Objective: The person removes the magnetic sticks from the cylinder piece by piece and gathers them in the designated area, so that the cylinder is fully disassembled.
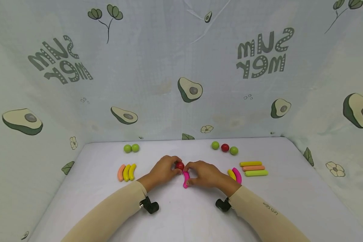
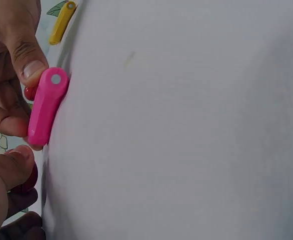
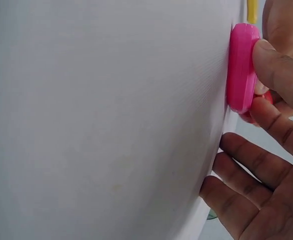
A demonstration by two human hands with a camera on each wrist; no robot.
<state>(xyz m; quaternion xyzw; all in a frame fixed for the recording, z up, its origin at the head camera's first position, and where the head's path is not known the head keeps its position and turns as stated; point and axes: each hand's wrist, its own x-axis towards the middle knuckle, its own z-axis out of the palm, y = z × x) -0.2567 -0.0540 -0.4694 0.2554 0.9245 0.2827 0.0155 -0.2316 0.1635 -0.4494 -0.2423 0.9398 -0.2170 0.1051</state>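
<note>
Near the middle of the table, my left hand [image 1: 164, 169] holds a red ball [image 1: 179, 165] between thumb and fingers. My right hand [image 1: 205, 173] pinches a curved pink stick [image 1: 186, 180] just on the near side of that ball, its far end right at the ball. A small grey disc shows on one end of the pink stick [image 2: 45, 107] in the left wrist view. In the right wrist view the thumb lies along the pink stick [image 3: 243, 70], while the other fingers spread over the cloth. Fingers partly hide the red ball [image 2: 30, 180] in the left wrist view.
Left on the white table [image 1: 169, 215] lie curved yellow sticks [image 1: 126, 172], an orange one [image 1: 121, 172] and two green balls [image 1: 135, 148]. Behind right, a red ball [image 1: 225, 148] sits between green balls [image 1: 215, 145]. Straight sticks [image 1: 253, 168] and a curved pink-yellow pair [image 1: 237, 174] lie by the right forearm.
</note>
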